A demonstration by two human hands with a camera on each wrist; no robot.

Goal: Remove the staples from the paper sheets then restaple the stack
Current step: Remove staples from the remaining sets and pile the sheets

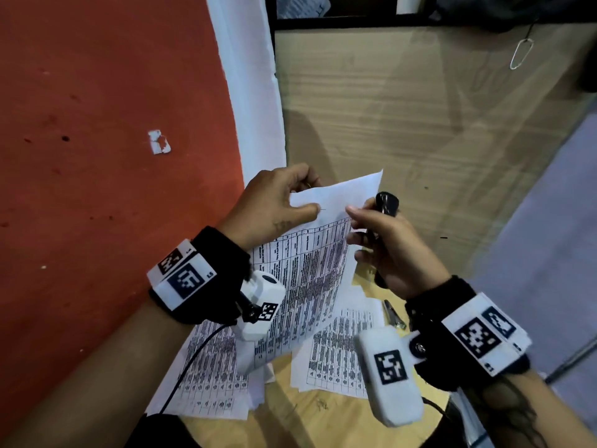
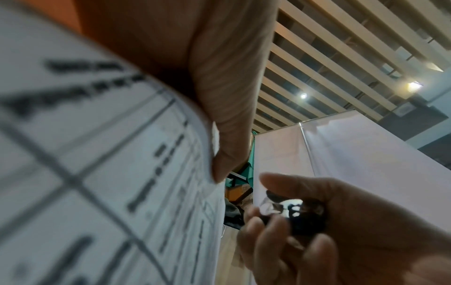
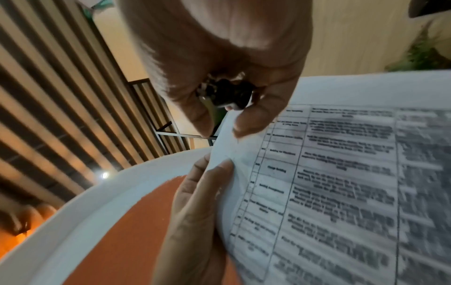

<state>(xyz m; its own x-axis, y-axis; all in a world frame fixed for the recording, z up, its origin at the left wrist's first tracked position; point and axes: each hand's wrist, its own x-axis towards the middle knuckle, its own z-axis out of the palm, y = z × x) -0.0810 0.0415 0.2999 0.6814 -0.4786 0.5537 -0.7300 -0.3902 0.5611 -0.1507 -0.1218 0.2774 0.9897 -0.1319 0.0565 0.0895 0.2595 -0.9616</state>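
Note:
A stack of printed paper sheets (image 1: 316, 260) (image 2: 97, 173) (image 3: 341, 173) is held up above the table. My left hand (image 1: 303, 202) (image 3: 195, 212) pinches its top left corner between thumb and fingers. A small staple (image 1: 323, 210) shows just beside the left thumb. My right hand (image 1: 355, 221) (image 2: 317, 221) (image 3: 231, 57) grips a black stapler (image 1: 386, 203) (image 2: 292, 212) (image 3: 227, 94) in its palm. Its thumb and forefinger also touch the right edge of the sheets near the top. The stapler's mouth is hidden behind the fingers.
Loose printed sheets (image 1: 339, 350) lie on the round wooden table (image 1: 307, 415), with more at the left (image 1: 210, 383). A small metal tool (image 1: 394, 313) lies beside them. An orange wall (image 1: 97, 156) stands at the left, a wooden panel (image 1: 420, 108) behind.

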